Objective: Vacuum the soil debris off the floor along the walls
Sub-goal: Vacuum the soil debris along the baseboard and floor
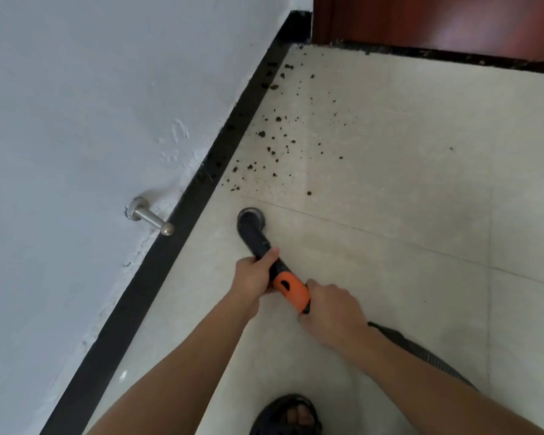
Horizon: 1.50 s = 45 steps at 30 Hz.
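Holding the vacuum wand [259, 243] two-handed: left hand [253, 274] clasped round the black tube, thumb laid along it; right hand [333, 309] behind it, fingers [315, 285] curled over the orange grip [291, 290]. Neither hand is free. The round nozzle [251, 218] sits on the floor [390, 183] just ahead of my fingers, at a tile joint [374, 235], near the black skirting [157, 277] but not touching it. Judgement: mid-pass along this wall, with the run ahead not yet done. The soil debris [274, 142] lies beyond the nozzle, scattered crumbs thickest close to the skirting and thinning out to the right of my fingers, reaching to the corner by the red-brown door [437, 20]. Some crumbs appear to sit on the skirting's top edge and along the dark strip under the door. Next move calls for pushing the nozzle forward, hugging the skirting, then sweeping right for strays; the ledge crumbs probably need the nozzle tilted up. Obstacles: a metal door stop [150, 216] juts from the wall [76, 120] left of my fingers, level with the nozzle, clear of it. The hose [421, 350] trails behind my right hand; my sandalled foot [291, 416] stands below my fingers, near the hose.
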Available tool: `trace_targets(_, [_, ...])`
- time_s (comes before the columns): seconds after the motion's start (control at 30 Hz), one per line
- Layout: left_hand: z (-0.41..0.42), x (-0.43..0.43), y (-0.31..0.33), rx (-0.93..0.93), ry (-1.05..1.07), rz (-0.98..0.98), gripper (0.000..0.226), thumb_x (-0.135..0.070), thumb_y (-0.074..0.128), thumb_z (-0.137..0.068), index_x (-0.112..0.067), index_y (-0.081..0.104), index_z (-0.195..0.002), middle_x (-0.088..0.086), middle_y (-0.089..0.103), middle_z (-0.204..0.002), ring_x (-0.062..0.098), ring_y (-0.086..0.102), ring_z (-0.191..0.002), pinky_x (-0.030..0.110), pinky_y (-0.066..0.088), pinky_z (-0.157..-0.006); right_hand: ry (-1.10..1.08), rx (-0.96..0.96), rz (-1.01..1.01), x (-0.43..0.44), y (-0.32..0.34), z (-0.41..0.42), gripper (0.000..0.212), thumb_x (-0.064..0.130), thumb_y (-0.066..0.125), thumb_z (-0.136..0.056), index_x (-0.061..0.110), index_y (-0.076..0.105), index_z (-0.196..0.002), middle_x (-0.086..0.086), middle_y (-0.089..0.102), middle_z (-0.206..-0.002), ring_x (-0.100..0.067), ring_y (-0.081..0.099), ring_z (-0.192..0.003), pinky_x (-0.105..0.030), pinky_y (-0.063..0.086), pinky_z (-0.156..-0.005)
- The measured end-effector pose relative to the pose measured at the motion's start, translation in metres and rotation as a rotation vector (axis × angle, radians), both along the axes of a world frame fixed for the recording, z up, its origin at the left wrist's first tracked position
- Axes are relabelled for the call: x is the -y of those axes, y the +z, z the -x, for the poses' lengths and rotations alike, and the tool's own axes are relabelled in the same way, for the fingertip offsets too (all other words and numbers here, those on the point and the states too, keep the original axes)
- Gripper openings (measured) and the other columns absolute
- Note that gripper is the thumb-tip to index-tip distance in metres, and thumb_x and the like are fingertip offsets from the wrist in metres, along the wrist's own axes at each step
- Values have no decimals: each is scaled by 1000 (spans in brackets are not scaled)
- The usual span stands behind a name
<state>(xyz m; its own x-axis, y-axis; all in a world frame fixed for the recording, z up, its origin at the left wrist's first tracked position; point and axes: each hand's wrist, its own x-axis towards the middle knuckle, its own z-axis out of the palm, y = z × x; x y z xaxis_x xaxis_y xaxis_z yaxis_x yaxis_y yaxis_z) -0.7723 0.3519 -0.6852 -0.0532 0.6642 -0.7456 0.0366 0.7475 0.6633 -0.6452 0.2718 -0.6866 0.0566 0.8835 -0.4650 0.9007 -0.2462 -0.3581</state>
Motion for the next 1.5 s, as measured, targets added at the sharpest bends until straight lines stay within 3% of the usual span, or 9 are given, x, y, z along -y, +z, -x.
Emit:
trace_targets(0.17, [-79,-14,-7,67,-201,37,39,-30,66,-90,3,58,-110,18,68,-93,26,67,-74,32,59,-54,-155,68,15,7,5,-64,19,32,58,-83,26,43,-93,3,55,-81,-21,54,-72,-28,40,-62])
trace_targets(0.27, [-116,-3,-17,68,-310,40,51,-37,68,-87,2,55,-118,20,68,-105,31,70,-84,31,59,-52,-221,144,36,24,9,-95,15,34,56,-85,28,44,-91,8,48,-71,-17,48,-64,-28,36,-59])
trace_targets(0.37, [-119,-7,-19,56,-316,24,52,-37,69,-87,3,56,-118,20,69,-105,31,70,-87,29,59,-51,-218,128,46,21,8,-98,16,34,56,-84,28,44,-92,6,52,-75,-19,51,-67,-28,38,-60])
trace_targets(0.57, [-45,-37,-11,67,-130,34,40,-26,69,-88,7,61,-110,25,69,-102,34,69,-90,41,60,-72,-68,34,6,-23,-4,-42,18,30,58,-83,24,44,-93,3,52,-77,-21,52,-67,-28,40,-59])
trace_targets(0.7, [-23,-54,-10,49,-104,25,41,-25,68,-88,7,60,-110,25,69,-100,31,68,-79,37,61,-62,-33,16,-24,-41,-4,-24,19,29,58,-83,22,46,-94,1,52,-80,-22,52,-69,-29,40,-61])
trace_targets(0.8, [-48,-53,-14,68,-191,44,44,-28,68,-88,7,59,-113,23,70,-98,29,68,-76,35,60,-58,-99,60,-3,-31,-1,-43,20,32,58,-84,25,43,-94,4,51,-77,-20,53,-69,-28,41,-61])
trace_targets(1.03, [-130,-47,-28,109,-348,32,53,-35,72,-84,2,57,-118,22,69,-106,33,70,-90,40,61,-64,-261,125,31,-10,7,-105,17,33,60,-83,26,49,-94,8,51,-73,-18,53,-69,-28,35,-55])
trace_targets(1.33, [-28,-77,-10,37,-90,2,39,-25,70,-87,6,61,-109,23,70,-98,29,69,-78,37,61,-63,-50,-24,-21,-68,-7,-28,19,30,61,-80,24,48,-92,1,54,-81,-22,52,-71,-28,38,-61])
trace_targets(1.5, [-12,-77,-8,18,-71,-7,39,-26,69,-88,4,59,-109,22,69,-97,30,69,-81,39,61,-64,-13,-37,-42,-72,-13,-18,20,30,61,-79,23,52,-96,2,55,-79,-23,54,-71,-29,40,-61])
